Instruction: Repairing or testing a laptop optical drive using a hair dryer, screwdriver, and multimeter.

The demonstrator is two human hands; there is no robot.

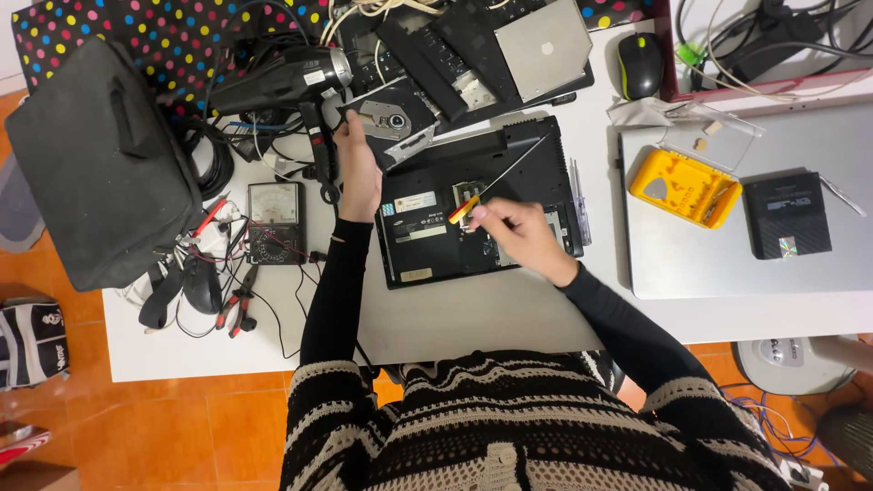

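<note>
An upturned black laptop [427, 250] lies on the white table [473, 318] with its bottom panel facing up and a small bay open. My right hand [523, 238] holds a screwdriver [496, 186] with a red and yellow handle; its long shaft slants up to the right over the laptop's back edge. My left hand [359, 173] rests at the laptop's left rear corner, fingers reaching toward a bare hard drive [386, 118] just beyond it.
A black heat gun [291, 82], an analog multimeter [275, 221] with leads, pliers [241, 309] and a grey bag [100, 164] crowd the left. A silver laptop [746, 218] carries a yellow bit case [684, 186] and black box [787, 215]. Mouse [639, 64] at back.
</note>
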